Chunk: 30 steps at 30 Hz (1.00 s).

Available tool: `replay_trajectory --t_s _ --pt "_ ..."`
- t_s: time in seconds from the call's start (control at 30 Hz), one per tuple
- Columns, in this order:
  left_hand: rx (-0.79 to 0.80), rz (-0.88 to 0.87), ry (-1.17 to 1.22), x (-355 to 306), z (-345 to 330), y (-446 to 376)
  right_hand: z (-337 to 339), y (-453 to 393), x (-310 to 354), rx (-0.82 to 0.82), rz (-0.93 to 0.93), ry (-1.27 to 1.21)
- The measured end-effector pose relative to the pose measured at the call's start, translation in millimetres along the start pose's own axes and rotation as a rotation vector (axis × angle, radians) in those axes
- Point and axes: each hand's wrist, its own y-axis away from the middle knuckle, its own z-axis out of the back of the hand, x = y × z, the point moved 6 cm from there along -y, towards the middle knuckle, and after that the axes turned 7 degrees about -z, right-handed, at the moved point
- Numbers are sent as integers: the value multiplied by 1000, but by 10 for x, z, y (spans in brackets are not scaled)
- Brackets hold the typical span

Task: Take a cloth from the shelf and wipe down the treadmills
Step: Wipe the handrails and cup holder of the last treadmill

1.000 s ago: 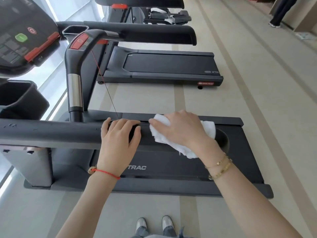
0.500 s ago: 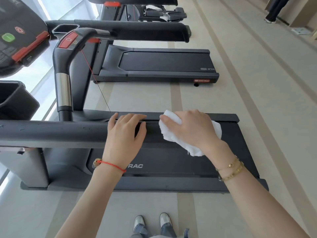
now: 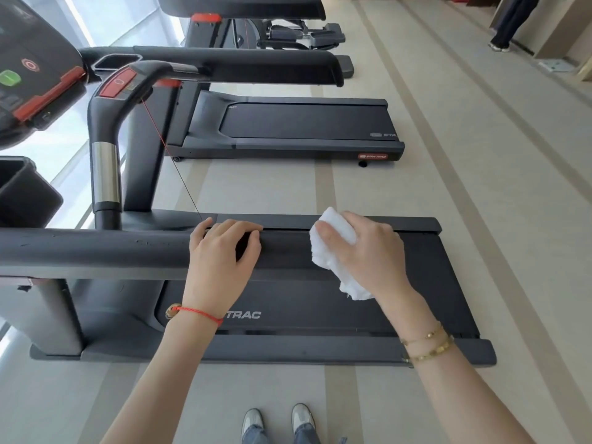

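Two hands are on the black side handrail [image 3: 96, 248] of the nearest treadmill [image 3: 320, 350]. The left hand [image 3: 221, 257] rests on top of the rail, its fingers slightly apart and curled over the far edge. The right hand [image 3: 365, 251] presses a crumpled white cloth [image 3: 330, 248] against the rail's end, fingers bent around it, thumb on the near side. One part of the cloth hangs below the palm. A second treadmill [image 3: 304, 126] stands further away on the beige floor [image 3: 480, 187].
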Motion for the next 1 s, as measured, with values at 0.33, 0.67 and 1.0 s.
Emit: replay_trajectory --t_s 0.33,0.67,1.0 --pt "-1 15 10 -11 7 -27 -1 -105 -280 126 -136 -246" --pt "-13 1 18 -23 -9 -28 34 231 -443 1 -87 -292" --pt "4 -65 42 129 211 -20 -343 -33 645 119 446 349"
